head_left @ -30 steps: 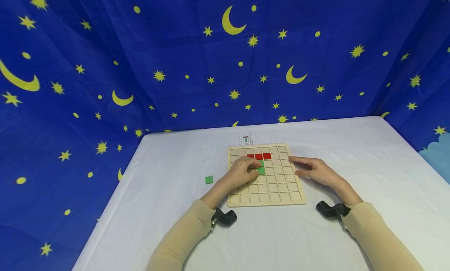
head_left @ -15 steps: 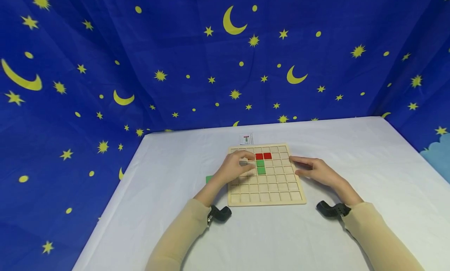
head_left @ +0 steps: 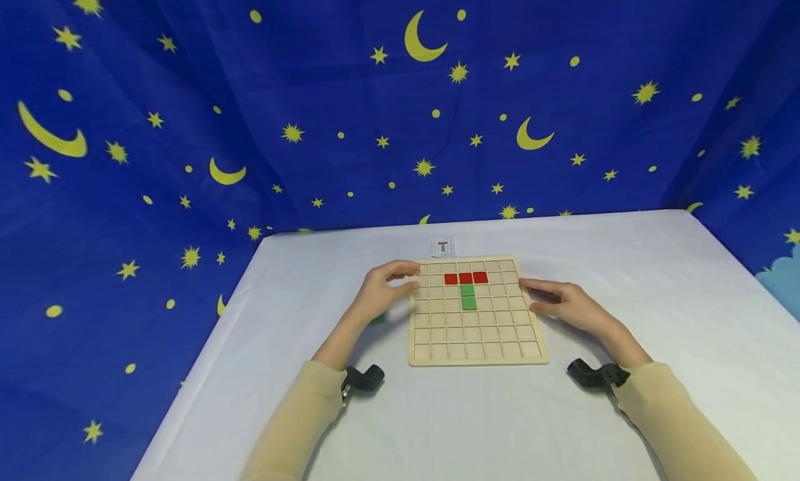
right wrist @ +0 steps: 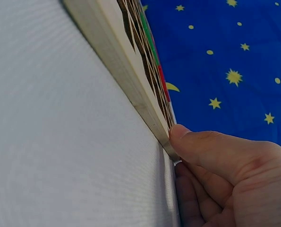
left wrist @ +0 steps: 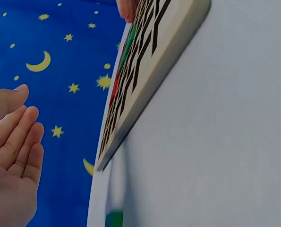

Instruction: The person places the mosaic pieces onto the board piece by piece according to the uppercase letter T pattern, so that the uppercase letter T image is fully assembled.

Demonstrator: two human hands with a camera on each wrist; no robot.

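Note:
A wooden grid board [head_left: 457, 334] lies on the white cloth. On it, three red tiles [head_left: 465, 278] form a row, with two green tiles [head_left: 469, 303] in a column below the middle one. My left hand [head_left: 373, 293] hovers at the board's left edge, thumb and fingers apart and holding nothing; the left wrist view shows its bare palm [left wrist: 12, 175]. Partly hidden behind that hand, a loose green tile [head_left: 378, 320] lies left of the board. My right hand [head_left: 571, 306] rests at the right edge, its thumb [right wrist: 192, 142] touching the board's side.
A small printed card [head_left: 443, 248] with a red and green T pattern lies behind the board. Blue curtains [head_left: 350, 106] with yellow moons and stars enclose the table at the back and sides. Black wrist mounts [head_left: 365, 379] jut from both sleeves.
My left hand has moved left, off the tiles to the board's left edge, uncovering the whole red row. It now partly covers the loose green tile. The right hand stays put.

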